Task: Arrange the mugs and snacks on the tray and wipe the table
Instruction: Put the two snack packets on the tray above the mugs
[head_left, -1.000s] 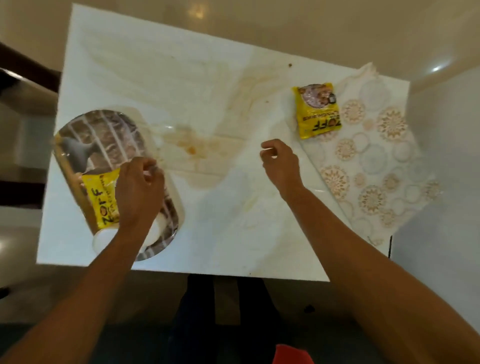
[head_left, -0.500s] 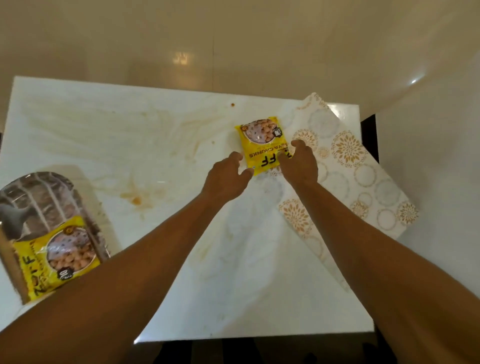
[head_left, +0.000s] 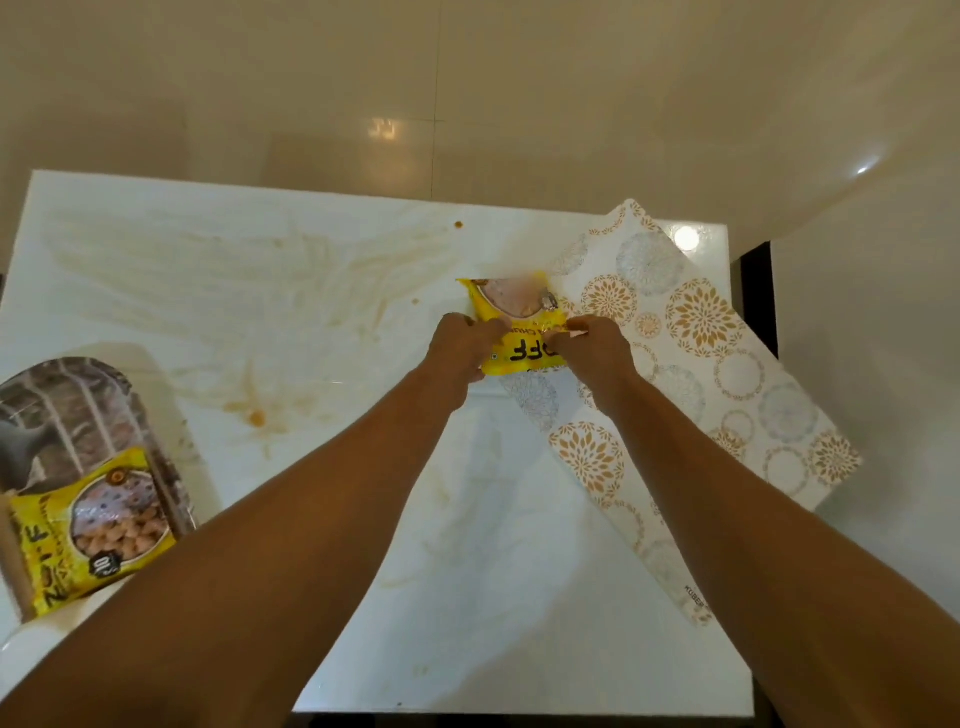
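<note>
Near the far right of a white tabletop (head_left: 493, 571), a yellow snack packet (head_left: 519, 332) is gripped from both sides, the fingers (head_left: 488, 330) of the left hand (head_left: 460, 351) curled round its left edge and those of the right hand (head_left: 597, 351) pinched on its right edge. The packet is seen tilted, its printed letters upside down to the camera and its upper part blurred; whether its lower edge is touching the tabletop cannot be told. Beneath and to the right of the packet a patterned cloth (head_left: 701, 374) with gold and grey floral rings is spread, one corner hanging past the right edge of the tabletop. Both bare forearms are stretched forward from the bottom of the view. Brown smears and a darker spot (head_left: 257, 418) are visible across the left and middle of the surface, with a small dot (head_left: 458, 224) near the far edge. Well apart at the left edge, a second yellow snack packet (head_left: 88, 530) is shown lying on an oval patterned tray (head_left: 78, 410), its clear window showing round pale pieces. A dark grey object (head_left: 15, 457) is partly visible on the tray beside it, cut off by the frame and not identifiable. Glossy beige floor tiles (head_left: 467, 93) are seen beyond the tabletop.
</note>
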